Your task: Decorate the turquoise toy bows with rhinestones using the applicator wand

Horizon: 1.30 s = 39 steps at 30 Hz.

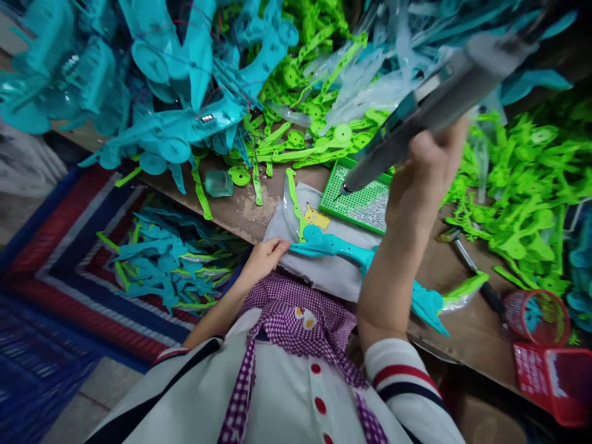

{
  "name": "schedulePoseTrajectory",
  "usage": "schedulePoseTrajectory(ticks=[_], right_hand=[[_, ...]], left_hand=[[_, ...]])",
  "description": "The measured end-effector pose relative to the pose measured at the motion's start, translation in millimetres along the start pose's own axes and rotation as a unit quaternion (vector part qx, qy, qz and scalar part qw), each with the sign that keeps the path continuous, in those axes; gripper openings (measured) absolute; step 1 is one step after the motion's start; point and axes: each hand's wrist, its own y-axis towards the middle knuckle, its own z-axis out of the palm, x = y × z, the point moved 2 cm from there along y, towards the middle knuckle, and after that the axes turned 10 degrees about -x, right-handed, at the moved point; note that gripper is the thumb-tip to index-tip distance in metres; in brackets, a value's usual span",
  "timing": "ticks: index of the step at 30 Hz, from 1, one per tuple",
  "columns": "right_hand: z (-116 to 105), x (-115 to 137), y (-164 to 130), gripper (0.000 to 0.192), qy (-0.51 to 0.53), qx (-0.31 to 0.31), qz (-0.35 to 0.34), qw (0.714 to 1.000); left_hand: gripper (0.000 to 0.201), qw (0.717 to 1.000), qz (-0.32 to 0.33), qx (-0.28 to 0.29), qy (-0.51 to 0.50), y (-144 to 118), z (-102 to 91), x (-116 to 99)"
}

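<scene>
My left hand (264, 264) pinches the tip of a long teal plastic part (340, 248) that lies on a grey cloth (282, 225). In my right hand (423, 163) is a grey electric screwdriver (435, 102), tilted with its bit over a green perforated tray (354, 216) of small silvery screws. A lime-green plastic arm (294, 200) with a clear blade-like piece is beside the teal part. My right forearm hides the middle of the teal part. Past the forearm another teal end (426, 302) shows, with a lime piece (467, 290); whether they join is hidden.
Teal plastic bodies (171, 68) with thin wires are heaped at the back left. Lime-green parts (522, 185) pile up at the right. A crate of assembled pieces (171, 259) stands below left. A black-handled tool (472, 265) and a red mesh cup (536, 317) are right.
</scene>
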Motion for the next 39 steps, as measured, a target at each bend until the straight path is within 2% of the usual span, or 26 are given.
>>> schedulePoseTrajectory(ticks=[2,3,6,10,15,20,24,28,29,34,39], right_hand=[[-2,-11,9,0.022,0.009,0.056,0.051,0.997],[-4,-19,12,0.025,0.005,0.054,0.062,0.997],[-15,-50,24,0.035,0.013,-0.007,0.083,0.996],[-22,-83,36,0.051,0.017,-0.029,0.137,0.990],[-18,-82,23,0.058,0.006,-0.066,0.139,0.988],[-16,-78,5,0.063,-0.027,-0.011,0.144,0.989],[-12,-90,22,0.067,-0.060,-0.007,0.136,0.989],[0,-107,46,0.060,-0.035,-0.085,0.126,0.988],[3,-112,49,0.061,-0.026,-0.088,0.122,0.988],[8,-139,55,0.070,0.005,-0.002,0.113,0.994],[4,-139,52,0.060,-0.032,-0.051,0.107,0.992]], left_hand=[[0.043,0.999,-0.021,0.020,-0.044,4,0.5,5],[0.044,0.997,-0.032,0.030,-0.067,5,0.6,7],[0.044,0.993,-0.046,0.044,-0.103,9,0.2,10],[0.044,0.994,-0.042,0.043,-0.094,9,-0.4,10],[0.043,0.994,-0.044,0.047,-0.085,9,-0.2,8],[0.042,0.995,-0.048,0.045,-0.073,8,-0.9,8],[0.042,0.995,-0.053,0.050,-0.071,9,-0.9,9],[0.042,0.995,-0.047,0.047,-0.067,8,-1.3,9],[0.043,0.996,-0.047,0.046,-0.067,8,-1.4,8],[0.042,0.996,-0.044,0.042,-0.061,5,-2.4,3],[0.043,0.996,-0.050,0.043,-0.056,6,-3.3,0]])
